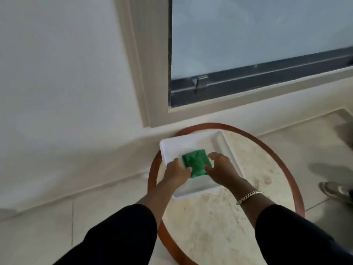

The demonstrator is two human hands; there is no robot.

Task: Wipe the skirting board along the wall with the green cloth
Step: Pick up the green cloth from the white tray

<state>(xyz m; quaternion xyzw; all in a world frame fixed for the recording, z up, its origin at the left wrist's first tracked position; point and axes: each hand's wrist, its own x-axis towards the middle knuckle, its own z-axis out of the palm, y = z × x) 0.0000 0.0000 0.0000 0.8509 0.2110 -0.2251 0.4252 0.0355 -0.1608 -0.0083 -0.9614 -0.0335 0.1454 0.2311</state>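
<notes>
One folded green cloth (196,163) lies in one white rectangular tray (223,144) on a round marble-topped table (219,217) with a wooden rim. Two hands reach in: the left hand (176,172) touches the cloth's left edge, fingers curled; the right hand (222,170) arches over its right side, fingers spread. One gold chain bracelet (248,196) circles the right wrist. One skirting board (80,180) runs along the wall.

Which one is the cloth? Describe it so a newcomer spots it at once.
Below the window stands a round table with a brown rim. On it sits a white tray, and the green cloth lies folded inside, between the left hand and right hand. Nothing else here is green.
</notes>
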